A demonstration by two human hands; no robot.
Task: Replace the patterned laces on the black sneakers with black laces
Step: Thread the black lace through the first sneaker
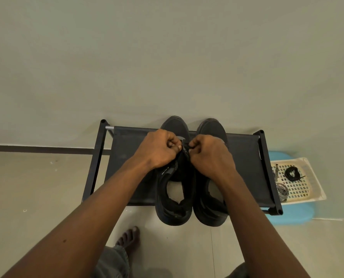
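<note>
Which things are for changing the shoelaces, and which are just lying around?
For the job: left hand and right hand, both pinching at the left sneaker; right sneaker; coiled black lace; patterned laces.
Just there: shoe rack; basket holding the loose laces; blue thing under it.
</note>
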